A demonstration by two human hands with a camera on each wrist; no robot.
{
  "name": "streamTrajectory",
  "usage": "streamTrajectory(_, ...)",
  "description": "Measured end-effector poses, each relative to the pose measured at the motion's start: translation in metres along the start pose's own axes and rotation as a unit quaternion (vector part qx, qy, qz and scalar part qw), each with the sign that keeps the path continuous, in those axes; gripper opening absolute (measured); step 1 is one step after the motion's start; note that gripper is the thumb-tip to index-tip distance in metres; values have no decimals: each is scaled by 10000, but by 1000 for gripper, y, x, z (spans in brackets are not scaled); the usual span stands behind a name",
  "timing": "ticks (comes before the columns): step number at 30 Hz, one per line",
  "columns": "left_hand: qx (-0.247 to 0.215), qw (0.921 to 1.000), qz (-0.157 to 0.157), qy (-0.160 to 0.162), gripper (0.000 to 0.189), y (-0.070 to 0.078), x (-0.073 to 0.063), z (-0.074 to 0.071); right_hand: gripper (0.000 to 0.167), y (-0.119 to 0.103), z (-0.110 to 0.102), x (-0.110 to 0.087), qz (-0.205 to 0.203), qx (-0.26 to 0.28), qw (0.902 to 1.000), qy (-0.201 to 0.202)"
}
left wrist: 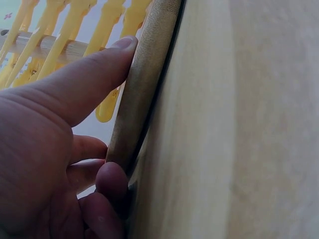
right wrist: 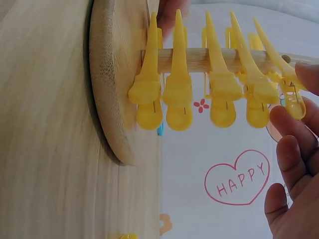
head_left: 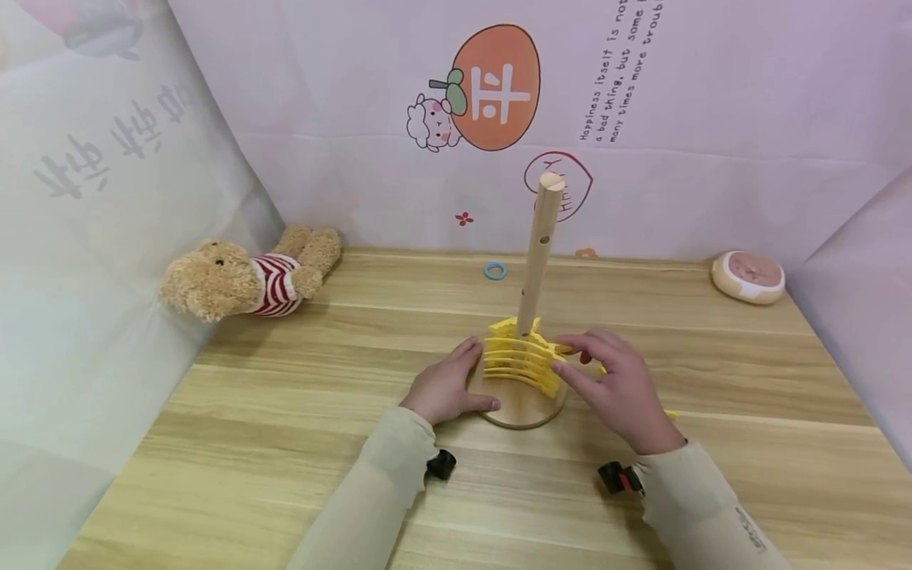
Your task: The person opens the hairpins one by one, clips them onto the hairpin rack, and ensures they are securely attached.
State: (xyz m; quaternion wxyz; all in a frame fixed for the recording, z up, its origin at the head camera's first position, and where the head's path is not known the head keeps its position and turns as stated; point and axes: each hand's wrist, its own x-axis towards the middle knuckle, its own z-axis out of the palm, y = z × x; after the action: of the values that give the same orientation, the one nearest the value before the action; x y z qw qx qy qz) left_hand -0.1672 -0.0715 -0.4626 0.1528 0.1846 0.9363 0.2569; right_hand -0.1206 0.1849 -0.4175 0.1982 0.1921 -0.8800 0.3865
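A wooden stand has an upright post on a round base. Several yellow plastic spring clips sit one above another around the lower post, their long jaws side by side in the right wrist view. My left hand holds the rim of the round base, thumb at the front, fingers along the left side. In the left wrist view its fingers rest against the base edge. With thumb and forefinger my right hand pinches the handle end of the topmost yellow clip, which tilts beside the post.
A blue ring lies behind the stand. Bits of more yellow pieces show beside the right hand. A teddy bear lies at the back left, and a round beige and pink object sits at the back right. Printed cloth walls enclose the wooden table.
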Motion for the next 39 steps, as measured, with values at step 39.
streamTrajectory(39, 28, 10000, -28, -10, 101, -4, 2, 3, 43, 15, -16, -32, 1118, 54, 9935, -188)
